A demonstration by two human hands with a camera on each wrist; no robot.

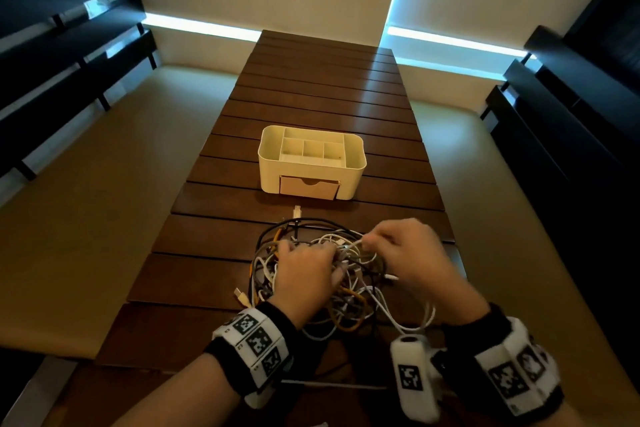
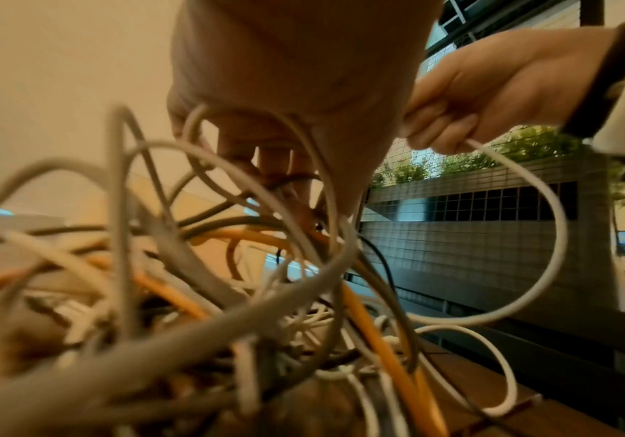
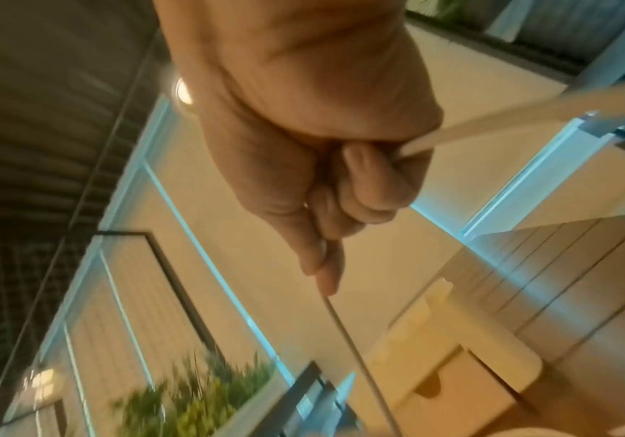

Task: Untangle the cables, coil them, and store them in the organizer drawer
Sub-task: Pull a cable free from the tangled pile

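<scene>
Cables: tangled cable pile (image 1: 322, 274) is lying on the slatted table (image 1: 214, 263), near the organizer (image 1: 356, 163).
Drawer: drawer (image 1: 308, 188) is sitting closed.
Left hand: left hand (image 1: 304, 276) is pressing on the pile, fingers reaching in; whether they grip, I cannot tell.
Right hand: right hand (image 1: 405, 253) is pinching a white cable (image 2: 542, 183), fingers curled around it.

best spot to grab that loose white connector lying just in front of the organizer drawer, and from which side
Pinch the small white connector plug by its two long sides, from above. It lies flat on the brown slatted wooden table, clear of the tangled cable pile, pointing at the cream plastic organizer, so its sides are free. Its cable runs back into the pile: draw it gently toward the organizer.
</scene>
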